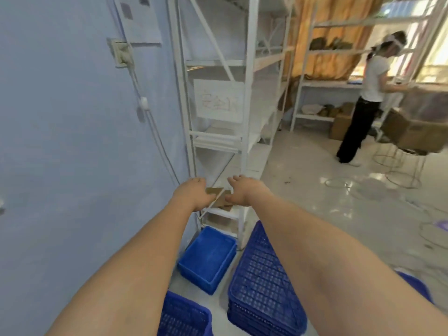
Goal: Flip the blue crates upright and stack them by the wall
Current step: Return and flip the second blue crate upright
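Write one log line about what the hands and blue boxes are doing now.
left hand: open, empty | right hand: open, empty | solid blue crate: upright by wall | mesh crate stack: upside down

We see both bare arms stretched far forward, side by side, forearms running up from the bottom edge and narrowing toward the wrists. Our left hand (192,193) sits palm down, fingers curled forward and slightly under, thumb side turned inward. Our right hand (242,190) is level with it and just apart, fingers bent forward, thumb pointing in toward the left. Neither grip closes on anything we can make out. Wrists are straight, elbows nearly locked.
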